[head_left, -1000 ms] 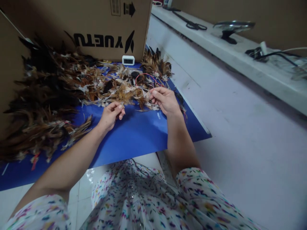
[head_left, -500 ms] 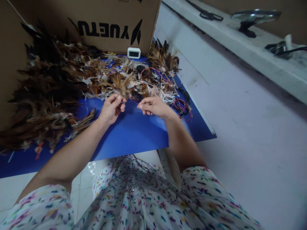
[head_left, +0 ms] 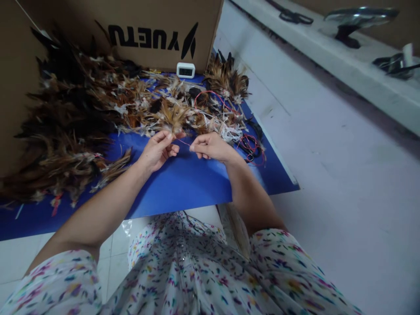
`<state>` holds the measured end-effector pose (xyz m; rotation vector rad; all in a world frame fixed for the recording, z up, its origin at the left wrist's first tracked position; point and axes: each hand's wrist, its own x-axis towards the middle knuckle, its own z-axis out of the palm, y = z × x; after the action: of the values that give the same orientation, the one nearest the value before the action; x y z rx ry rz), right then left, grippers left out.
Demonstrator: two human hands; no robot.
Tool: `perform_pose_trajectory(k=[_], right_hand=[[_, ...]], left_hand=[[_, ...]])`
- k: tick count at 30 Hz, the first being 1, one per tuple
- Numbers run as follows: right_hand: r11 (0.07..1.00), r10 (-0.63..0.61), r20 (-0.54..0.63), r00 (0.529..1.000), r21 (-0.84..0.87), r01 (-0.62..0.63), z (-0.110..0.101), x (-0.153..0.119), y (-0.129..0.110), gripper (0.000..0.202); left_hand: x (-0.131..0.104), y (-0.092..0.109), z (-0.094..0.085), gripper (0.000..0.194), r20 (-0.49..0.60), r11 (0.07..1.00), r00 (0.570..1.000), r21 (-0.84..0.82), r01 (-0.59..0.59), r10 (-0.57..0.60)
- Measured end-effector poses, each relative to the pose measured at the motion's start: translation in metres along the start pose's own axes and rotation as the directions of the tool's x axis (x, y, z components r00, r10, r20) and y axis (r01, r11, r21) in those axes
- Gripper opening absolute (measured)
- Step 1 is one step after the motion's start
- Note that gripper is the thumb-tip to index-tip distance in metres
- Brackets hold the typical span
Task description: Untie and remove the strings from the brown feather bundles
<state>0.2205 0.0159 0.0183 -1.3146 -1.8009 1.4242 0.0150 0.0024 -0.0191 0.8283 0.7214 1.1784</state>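
Note:
Between thumb and fingers, my left hand [head_left: 160, 149] pinches the base of a brown feather bunch [head_left: 172, 114], whose tips fan upward. A thin red thread [head_left: 183, 141] runs from that base to my right hand [head_left: 210, 147], which is closed in a pinch on it. Both hands are over the front part of the blue table [head_left: 183, 183], a short gap apart. Heaped feathers [head_left: 127, 94] lie just behind them. Right of my right hand is a tangle of red thread [head_left: 251, 146].
A cardboard box [head_left: 147, 17] stands behind the feathers, with a small white digital clock [head_left: 185, 70] before it. More brown feathers [head_left: 59, 166] cover the left side. A pale wall [head_left: 328, 153] with a ledge [head_left: 344, 65] rises at the right.
The whole view has shifted slightly. My left hand has turned a little and moved slightly right with the feather bunch. Both hands keep their pinches.

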Motion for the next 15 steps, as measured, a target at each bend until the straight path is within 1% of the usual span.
perform_pose_trajectory(k=[3, 6, 10, 15], right_hand=[[1.000, 0.019, 0.023, 1.000, -0.012, -0.019, 0.002, 0.000, -0.001, 0.011], [1.000, -0.003, 0.037, 0.999, -0.015, 0.003, 0.002, -0.001, -0.001, 0.010], [0.999, -0.048, 0.027, 0.998, -0.014, 0.048, -0.002, -0.003, -0.002, 0.010], [0.997, -0.078, 0.018, 0.997, -0.009, 0.078, -0.010, -0.004, -0.001, 0.011]], left_hand=[[0.000, 0.000, 0.000, 0.037, -0.005, 1.000, 1.000, 0.000, -0.014, 0.014], [0.001, 0.002, 0.001, 0.031, -0.064, 0.999, 0.997, -0.009, -0.054, 0.053], [0.004, 0.005, 0.000, 0.026, -0.161, 0.998, 0.985, 0.006, -0.068, 0.068], [0.008, 0.006, -0.004, 0.025, -0.198, 0.993, 0.973, 0.018, -0.113, 0.115]])
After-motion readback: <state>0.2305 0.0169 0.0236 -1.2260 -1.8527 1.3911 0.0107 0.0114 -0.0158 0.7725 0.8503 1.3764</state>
